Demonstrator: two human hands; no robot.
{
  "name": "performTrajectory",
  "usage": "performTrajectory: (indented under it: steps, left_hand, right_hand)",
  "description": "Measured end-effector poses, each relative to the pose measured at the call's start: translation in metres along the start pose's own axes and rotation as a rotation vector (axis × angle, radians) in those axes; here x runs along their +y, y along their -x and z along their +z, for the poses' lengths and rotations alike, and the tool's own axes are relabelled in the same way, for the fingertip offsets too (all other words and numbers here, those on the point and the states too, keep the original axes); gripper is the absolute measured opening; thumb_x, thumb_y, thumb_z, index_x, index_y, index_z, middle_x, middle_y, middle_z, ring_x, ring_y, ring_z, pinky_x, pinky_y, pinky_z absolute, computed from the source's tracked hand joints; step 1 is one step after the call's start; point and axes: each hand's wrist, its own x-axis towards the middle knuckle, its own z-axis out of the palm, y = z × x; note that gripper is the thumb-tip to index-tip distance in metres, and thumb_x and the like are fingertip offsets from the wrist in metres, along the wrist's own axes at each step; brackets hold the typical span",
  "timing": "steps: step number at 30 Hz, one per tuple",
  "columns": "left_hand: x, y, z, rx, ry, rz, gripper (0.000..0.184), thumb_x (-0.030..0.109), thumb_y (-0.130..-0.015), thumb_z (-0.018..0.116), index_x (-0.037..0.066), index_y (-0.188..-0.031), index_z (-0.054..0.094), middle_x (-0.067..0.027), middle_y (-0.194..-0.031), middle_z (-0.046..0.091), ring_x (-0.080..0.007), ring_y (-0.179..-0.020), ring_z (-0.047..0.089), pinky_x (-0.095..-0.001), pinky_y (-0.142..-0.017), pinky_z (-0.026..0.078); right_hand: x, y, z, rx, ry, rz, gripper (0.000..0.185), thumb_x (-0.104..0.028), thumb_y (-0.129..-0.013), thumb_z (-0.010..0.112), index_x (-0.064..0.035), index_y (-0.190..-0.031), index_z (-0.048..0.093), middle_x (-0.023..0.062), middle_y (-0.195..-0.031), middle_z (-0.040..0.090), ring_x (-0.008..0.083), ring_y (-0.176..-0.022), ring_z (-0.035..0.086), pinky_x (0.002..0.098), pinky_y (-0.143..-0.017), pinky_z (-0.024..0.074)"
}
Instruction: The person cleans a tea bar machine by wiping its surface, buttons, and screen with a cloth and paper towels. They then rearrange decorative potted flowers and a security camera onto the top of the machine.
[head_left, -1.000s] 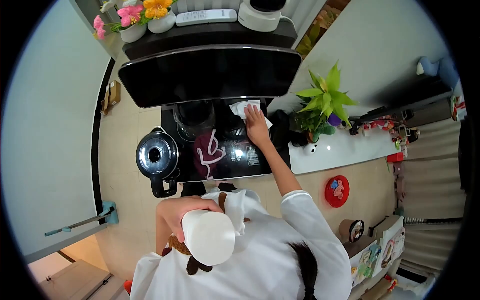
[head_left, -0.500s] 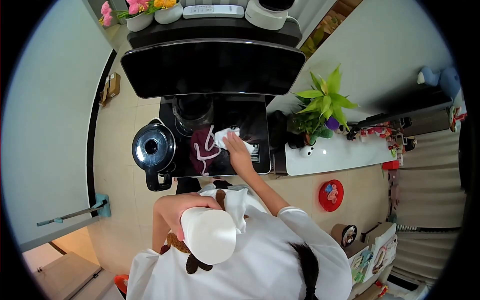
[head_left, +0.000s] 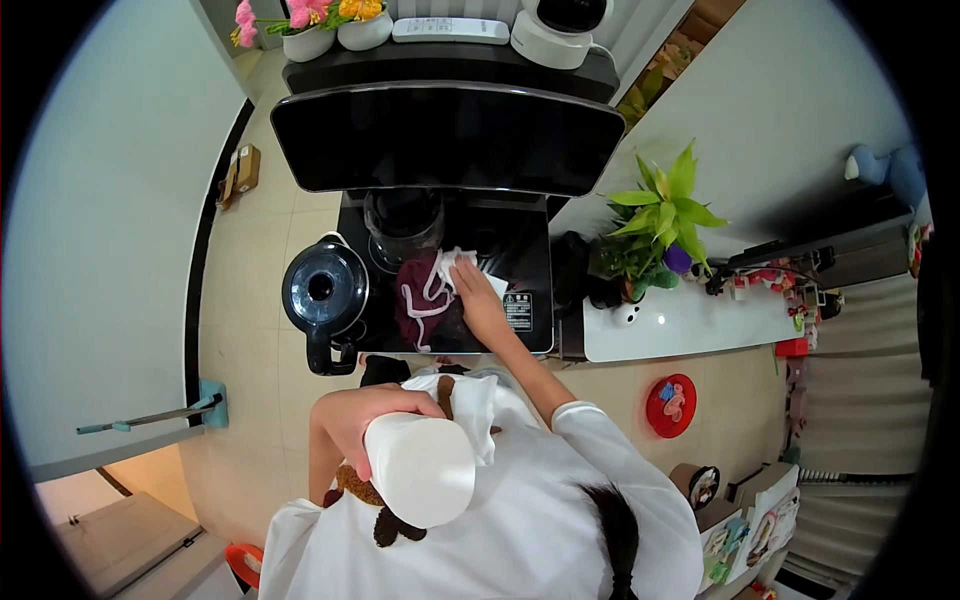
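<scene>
My left hand point(head_left: 372, 420) is wrapped round a white paper roll point(head_left: 425, 470), held against my chest with its flat end towards me. A loose sheet seems to hang at its right side. My right hand point(head_left: 480, 297) presses a crumpled white tissue point(head_left: 458, 262) onto the black glass top point(head_left: 515, 235) of the tea stand. Just left of that hand lies a dark red cloth point(head_left: 418, 318) with white cord, touching the tissue or very near it. Behind the cloth stands a clear glass pot point(head_left: 402, 240). A kettle point(head_left: 322, 290) with a black handle sits at the left.
A dark upright panel point(head_left: 447, 138) rises behind the glass top. Above it, a shelf bears flower pots point(head_left: 365, 30), a white remote point(head_left: 450, 30) and a white camera point(head_left: 552, 40). At right are a leafy plant point(head_left: 665, 205) and a white low cabinet point(head_left: 690, 325). A red basin point(head_left: 670, 405) stands on the floor.
The view has shifted slightly, so the stand appears further right. My right hand and the tissue have moved a little left over the glass, closer to the red cloth. My left hand keeps the roll.
</scene>
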Motion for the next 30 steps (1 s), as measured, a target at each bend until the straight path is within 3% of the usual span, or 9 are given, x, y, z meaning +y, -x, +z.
performTrajectory:
  steps: [5,10,12,15,21,24,26,28,30]
  left_hand:
    - [0.000,0.003,-0.003,0.003,0.015,-0.016,0.094,0.051,-0.048,0.080,0.001,-0.118,0.045,-0.0116,-0.109,0.058,-0.0236,-0.096,0.059,-0.0318,-0.081,0.046]
    - [0.002,0.001,-0.004,-0.008,0.009,-0.027,0.094,0.051,-0.048,0.080,0.001,-0.118,0.045,-0.0115,-0.109,0.057,-0.0234,-0.097,0.058,-0.0315,-0.082,0.045]
    - [0.004,0.003,-0.005,-0.004,0.006,-0.018,0.094,0.051,-0.047,0.080,0.001,-0.118,0.045,-0.0114,-0.109,0.057,-0.0232,-0.097,0.058,-0.0313,-0.082,0.045]
    - [0.009,0.009,-0.003,0.015,-0.036,-0.016,0.093,0.051,-0.048,0.080,0.001,-0.118,0.044,-0.0113,-0.109,0.057,-0.0224,-0.097,0.057,-0.0312,-0.082,0.044]
    - [0.008,0.019,-0.001,0.075,0.048,0.021,0.094,0.052,-0.049,0.081,0.001,-0.119,0.044,-0.0111,-0.109,0.056,-0.0214,-0.097,0.057,-0.0309,-0.081,0.045]
    - [0.012,0.018,-0.003,0.051,-0.008,-0.004,0.094,0.054,-0.049,0.081,0.001,-0.118,0.045,-0.0111,-0.109,0.057,-0.0212,-0.096,0.058,-0.0312,-0.080,0.045]
    - [0.013,0.016,-0.005,0.036,-0.052,0.063,0.093,0.046,-0.047,0.086,-0.003,-0.113,0.043,-0.0149,-0.104,0.058,-0.0240,-0.089,0.061,-0.0342,-0.075,0.048]
    - [0.012,0.020,-0.005,0.048,-0.030,0.058,0.093,0.047,-0.047,0.086,-0.003,-0.113,0.043,-0.0148,-0.104,0.058,-0.0241,-0.089,0.061,-0.0343,-0.075,0.048]
    - [0.011,0.021,-0.007,0.055,-0.011,0.056,0.093,0.048,-0.047,0.085,-0.003,-0.114,0.043,-0.0147,-0.104,0.058,-0.0242,-0.088,0.061,-0.0343,-0.075,0.048]
  right_hand:
    - [0.007,0.018,-0.003,0.024,-0.098,0.018,0.056,0.013,-0.065,0.047,0.0027,-0.119,0.047,0.0211,-0.128,0.044,0.0344,-0.121,0.039,0.0370,-0.102,0.0320]
    - [-0.004,-0.040,-0.018,-0.041,-0.202,0.176,0.056,0.004,-0.066,0.052,0.0022,-0.122,0.045,0.0238,-0.118,0.050,0.0382,-0.112,0.045,0.0393,-0.097,0.0359]
    - [-0.011,-0.065,-0.011,0.108,-0.216,0.267,0.063,-0.003,-0.067,0.055,0.0046,-0.127,0.038,0.0290,-0.119,0.047,0.0412,-0.114,0.043,0.0420,-0.096,0.0355]
    - [-0.021,-0.087,0.002,0.097,-0.229,0.338,0.067,-0.004,-0.068,0.054,0.0066,-0.130,0.032,0.0307,-0.117,0.047,0.0421,-0.112,0.044,0.0438,-0.095,0.0356]
    - [-0.035,-0.091,0.019,0.110,-0.253,0.320,0.073,-0.013,-0.070,0.065,0.0078,-0.131,0.030,0.0262,-0.119,0.048,0.0395,-0.111,0.046,0.0422,-0.092,0.0391]
    - [-0.028,-0.086,0.019,0.221,-0.338,0.212,0.058,-0.008,-0.073,0.059,0.0074,-0.125,0.038,0.0258,-0.114,0.052,0.0375,-0.106,0.050,0.0406,-0.091,0.0401]
    - [-0.024,-0.068,-0.016,-0.048,-0.389,0.215,0.045,-0.002,-0.073,0.053,0.0065,-0.117,0.048,0.0254,-0.110,0.054,0.0361,-0.104,0.051,0.0393,-0.092,0.0398]
    - [-0.018,-0.037,-0.040,0.032,-0.248,0.080,0.042,0.003,-0.072,0.047,0.0072,-0.114,0.050,0.0269,-0.109,0.053,0.0402,-0.098,0.052,0.0399,-0.088,0.0423]
    - [-0.004,0.000,-0.037,-0.071,-0.154,0.155,0.043,0.004,-0.070,0.047,0.0070,-0.113,0.050,0.0263,-0.114,0.052,0.0390,-0.105,0.051,0.0396,-0.091,0.0410]
